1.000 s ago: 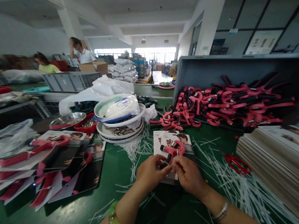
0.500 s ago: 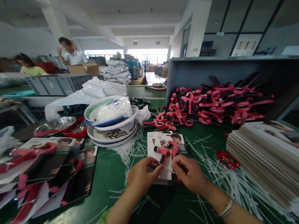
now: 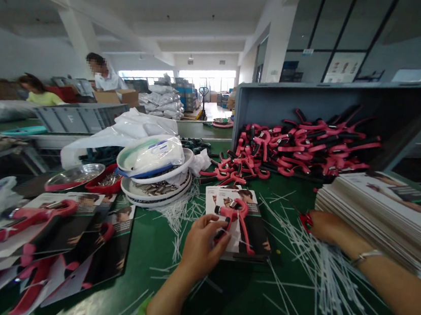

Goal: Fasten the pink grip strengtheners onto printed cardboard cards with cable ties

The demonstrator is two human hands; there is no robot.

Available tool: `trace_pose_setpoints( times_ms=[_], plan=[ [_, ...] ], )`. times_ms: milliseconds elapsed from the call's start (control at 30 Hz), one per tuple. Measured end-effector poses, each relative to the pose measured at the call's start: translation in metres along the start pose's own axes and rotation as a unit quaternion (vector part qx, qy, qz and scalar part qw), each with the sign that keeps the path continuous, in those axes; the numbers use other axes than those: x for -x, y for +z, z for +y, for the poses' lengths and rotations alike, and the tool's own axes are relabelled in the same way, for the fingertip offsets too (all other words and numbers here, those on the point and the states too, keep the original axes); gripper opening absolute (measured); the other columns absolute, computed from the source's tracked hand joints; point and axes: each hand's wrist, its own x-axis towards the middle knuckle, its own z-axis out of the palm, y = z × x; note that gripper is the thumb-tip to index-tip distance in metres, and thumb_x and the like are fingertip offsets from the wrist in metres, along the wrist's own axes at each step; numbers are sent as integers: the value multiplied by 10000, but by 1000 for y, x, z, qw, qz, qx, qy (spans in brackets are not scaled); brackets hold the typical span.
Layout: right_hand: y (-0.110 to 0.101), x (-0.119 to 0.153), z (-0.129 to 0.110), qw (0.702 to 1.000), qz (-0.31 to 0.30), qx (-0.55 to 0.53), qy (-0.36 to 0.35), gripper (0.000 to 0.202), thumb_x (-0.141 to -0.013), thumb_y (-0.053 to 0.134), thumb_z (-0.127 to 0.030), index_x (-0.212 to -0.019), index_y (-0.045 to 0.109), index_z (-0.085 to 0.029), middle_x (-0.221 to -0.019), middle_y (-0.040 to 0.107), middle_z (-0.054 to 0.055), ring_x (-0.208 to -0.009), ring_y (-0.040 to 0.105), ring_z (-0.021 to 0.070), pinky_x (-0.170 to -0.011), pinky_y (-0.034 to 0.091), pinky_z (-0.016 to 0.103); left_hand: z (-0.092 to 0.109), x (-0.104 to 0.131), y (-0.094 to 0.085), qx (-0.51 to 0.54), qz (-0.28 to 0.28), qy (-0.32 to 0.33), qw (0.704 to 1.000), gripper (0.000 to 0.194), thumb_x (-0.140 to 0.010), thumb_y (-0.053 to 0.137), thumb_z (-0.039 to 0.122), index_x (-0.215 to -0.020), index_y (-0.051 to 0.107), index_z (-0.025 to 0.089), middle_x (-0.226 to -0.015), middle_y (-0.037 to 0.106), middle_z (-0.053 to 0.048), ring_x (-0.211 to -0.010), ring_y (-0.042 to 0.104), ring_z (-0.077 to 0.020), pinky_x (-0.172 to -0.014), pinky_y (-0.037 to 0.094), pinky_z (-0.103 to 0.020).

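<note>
A pink-and-black hand grip strengthener lies on a printed card in front of me. My left hand has its fingers closed on the black handle at the card's left side. Off to the right, my right hand is closed around the red handles of a pair of scissors, beside the card stack. The fingers partly hide the scissors. Under and below that hand, white cable ties spread over the green table.
A grey crate on its side spills more hand grips. Stacked cards stand right. Carded grips lie left, near stacked basins and a red tray. Two people are at the back left.
My right hand has left the hand grip and moved right to the scissors. My left hand stays at the handle.
</note>
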Motion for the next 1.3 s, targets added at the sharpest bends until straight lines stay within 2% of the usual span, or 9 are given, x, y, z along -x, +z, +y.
trace_pose_setpoints(
  times_ms=[167, 267, 333, 400, 500, 667, 800, 1133, 1300],
  plan=[
    [-14, 22, -2, 990, -59, -124, 25, 359, -658, 571, -284, -999, 582, -169, -645, 620, 40, -568, 557, 174, -484, 343, 256, 23, -15, 10, -73, -11, -36, 997, 264, -827, 499, 413, -877, 727, 291, -1085, 616, -58, -982, 550, -240, -870, 420, -400],
    [-17, 48, -17, 934, -117, -336, 1, 499, -710, 533, -350, -1163, 472, -149, -652, 604, 11, -520, 522, 132, -452, 329, 230, 33, -24, 16, -80, -22, -94, 992, 207, -763, 575, 419, -801, 737, 297, -1051, 621, -49, -994, 546, -249, -853, 421, -390],
    [-16, 63, -35, 919, -130, -369, -49, 496, -712, 566, -412, -1131, 495, -158, -669, 607, 8, -523, 525, 128, -461, 348, 229, 34, -28, 19, -63, -24, -130, 989, 149, -729, 607, 371, -758, 732, 294, -1037, 619, -35, -1002, 546, -241, -852, 418, -377],
    [-15, 72, -56, 936, -112, -305, -132, 422, -741, 562, -396, -1097, 525, -172, -686, 622, 11, -561, 554, 144, -507, 395, 244, 29, -29, 22, -27, -25, -160, 986, 127, -726, 602, 331, -719, 719, 280, -1025, 621, -22, -1002, 550, -225, -867, 410, -366],
    [-14, 77, -84, 959, 15, -100, -266, 382, -753, 534, -180, -1135, 550, -198, -896, 661, 66, -785, 616, 198, -657, 452, 292, 16, -30, 27, 63, -15, -180, 982, 142, -734, 594, 329, -682, 694, 243, -1039, 618, -28, -1012, 550, -206, -895, 402, -344],
    [-15, 72, -107, 910, 157, 140, -357, 364, -804, 510, -119, -1153, 574, -205, -875, 635, 90, -752, 597, 208, -583, 428, 275, 1, -31, 32, 166, -7, -163, 973, 170, -740, 592, 337, -687, 679, 202, -1046, 598, -58, -1034, 538, -197, -932, 393, -328],
    [-11, 67, -112, 886, 203, 187, -372, 337, -814, 532, -130, -1142, 576, -193, -835, 624, 84, -732, 578, 192, -551, 400, 248, 1, -31, 32, 179, -7, -150, 972, 165, -735, 609, 347, -699, 685, 205, -1032, 593, -52, -1046, 528, -198, -949, 383, -328],
    [-1, 58, -122, 877, 218, 173, -391, 308, -864, 477, -176, -1155, 575, -163, -843, 642, 107, -765, 569, 193, -569, 401, 241, 7, -29, 30, 129, -16, -120, 984, 165, -746, 613, 366, -695, 695, 232, -1028, 605, -26, -1037, 526, -197, -931, 401, -322],
    [2, 49, -115, 840, 256, 185, -442, 336, -848, 479, -117, -1164, 580, -168, -821, 646, 102, -743, 556, 194, -566, 398, 257, 8, -29, 30, 132, -10, -123, 983, 167, -753, 607, 364, -696, 689, 231, -1022, 601, -26, -1040, 526, -196, -932, 402, -318]
  ],
)
